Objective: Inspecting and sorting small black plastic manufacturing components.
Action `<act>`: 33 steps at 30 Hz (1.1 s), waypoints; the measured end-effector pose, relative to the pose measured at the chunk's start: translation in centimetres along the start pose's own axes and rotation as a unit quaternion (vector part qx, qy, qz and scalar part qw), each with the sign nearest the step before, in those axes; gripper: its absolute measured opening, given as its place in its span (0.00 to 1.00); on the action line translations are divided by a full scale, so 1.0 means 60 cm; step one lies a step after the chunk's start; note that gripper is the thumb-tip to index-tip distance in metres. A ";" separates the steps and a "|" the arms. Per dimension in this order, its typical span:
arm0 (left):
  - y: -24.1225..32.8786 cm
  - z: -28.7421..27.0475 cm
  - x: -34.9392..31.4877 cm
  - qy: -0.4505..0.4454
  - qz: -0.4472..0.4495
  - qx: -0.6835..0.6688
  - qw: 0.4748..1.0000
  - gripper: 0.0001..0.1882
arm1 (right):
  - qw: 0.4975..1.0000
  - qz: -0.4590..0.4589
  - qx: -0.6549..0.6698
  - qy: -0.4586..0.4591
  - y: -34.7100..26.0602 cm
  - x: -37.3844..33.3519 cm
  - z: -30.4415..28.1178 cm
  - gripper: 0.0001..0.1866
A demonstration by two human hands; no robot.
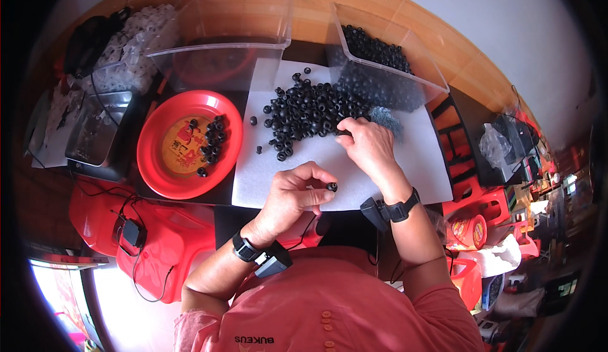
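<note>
My left hand [292,195] is closed in a pinch, with a small round black part [332,186] between thumb and forefinger above the near edge of the white foam sheet [405,184]. Farther right, my right hand [367,146] reaches to the near right edge of a pile of similar black parts [310,108], some showing holes. Its thumb and forefinger are pressed together; whatever they may hold is too small to make out. Just beyond that hand lies a patch of tiny grey-blue pieces [386,121]. Each wrist wears a black strap with a device on it.
Left of the sheet sits a red plate [149,168] holding several black parts. Behind stand a clear bin [221,48] and another clear bin [421,86] with many black parts. At far left are a metal tray [95,130] and bagged white pieces [142,38]. Red stools [161,250] stand below.
</note>
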State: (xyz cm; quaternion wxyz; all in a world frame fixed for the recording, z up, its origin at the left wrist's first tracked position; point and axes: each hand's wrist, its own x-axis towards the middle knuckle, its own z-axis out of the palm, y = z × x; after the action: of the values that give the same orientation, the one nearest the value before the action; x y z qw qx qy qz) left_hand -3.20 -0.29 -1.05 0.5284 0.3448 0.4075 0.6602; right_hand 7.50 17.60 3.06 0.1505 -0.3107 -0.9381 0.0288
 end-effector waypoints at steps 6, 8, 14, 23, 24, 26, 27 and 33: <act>-0.003 0.000 -0.002 -0.002 -0.002 -0.009 1.000 0.10 | 0.998 -0.053 -0.021 0.003 0.002 -0.001 0.010 0.07; -0.003 0.000 -0.001 -0.001 0.002 0.000 1.000 0.10 | 0.998 -0.058 -0.017 -0.007 0.001 0.002 0.007 0.06; -0.002 -0.003 -0.002 0.005 -0.006 0.003 1.000 0.10 | 0.996 -0.086 -0.028 -0.020 -0.006 -0.002 0.004 0.06; 0.004 0.003 -0.002 0.021 -0.021 -0.018 0.999 0.10 | 0.988 -0.147 0.011 0.047 -0.009 -0.021 0.010 0.06; 0.005 0.004 -0.003 0.022 -0.022 -0.017 0.999 0.10 | 0.985 -0.166 0.024 0.035 -0.011 -0.019 0.013 0.06; 0.008 0.006 -0.004 0.034 -0.017 -0.021 0.999 0.10 | 0.985 -0.171 0.017 0.025 -0.013 -0.016 0.018 0.06; 0.008 0.006 -0.004 0.033 -0.018 -0.021 0.999 0.10 | 0.984 -0.175 0.007 0.016 -0.012 -0.015 0.020 0.07; 0.002 0.006 -0.003 0.033 -0.005 -0.015 0.999 0.09 | 0.987 -0.156 0.016 0.031 -0.013 -0.026 0.007 0.07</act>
State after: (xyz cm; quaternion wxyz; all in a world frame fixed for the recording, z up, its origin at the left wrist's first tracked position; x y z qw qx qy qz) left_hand -2.88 -0.39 -0.81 0.5231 0.3125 0.4165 0.6747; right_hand 8.14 16.05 2.34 0.1869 -0.1592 -0.9693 0.0100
